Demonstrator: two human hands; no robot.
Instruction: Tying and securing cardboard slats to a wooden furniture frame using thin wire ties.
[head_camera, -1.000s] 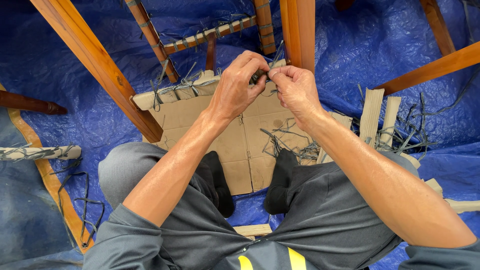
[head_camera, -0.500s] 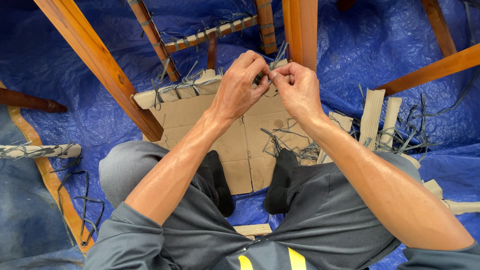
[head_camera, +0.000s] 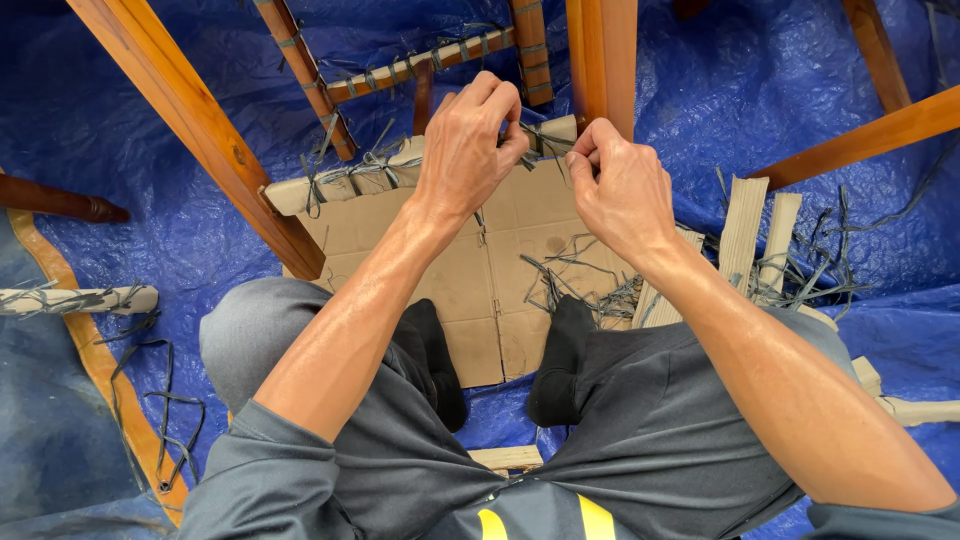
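The person sits on a blue tarp (head_camera: 150, 130) with knees apart, dark socks resting on a flattened sheet of cardboard (head_camera: 470, 270) between the legs. A loose tangle of grey strap offcuts (head_camera: 575, 280) lies on the cardboard just ahead of the right foot.

Beyond the feet, both forearms extend forward and converge. The left hand (head_camera: 465, 150) is closed, fingertips pinched on a thin grey strap (head_camera: 545, 140). The right hand (head_camera: 620, 185) is also closed, thumb and forefinger pinching the same strap from the opposite side. The strap's long axis runs roughly left to right between the two hands, which are near each other but not touching. The strap lies at the fingertips of both hands, so neither is clearly nearer; the left hand sits slightly farther forward.

The strap sits at the far edge of the cardboard, where it wraps a pale wrapped rail (head_camera: 330, 185). Directly behind the hands stands an upright wooden post (head_camera: 600, 60). Farther out, a cross rung (head_camera: 420, 65) bound with grey ties spans between slanted wooden legs (head_camera: 190, 130).
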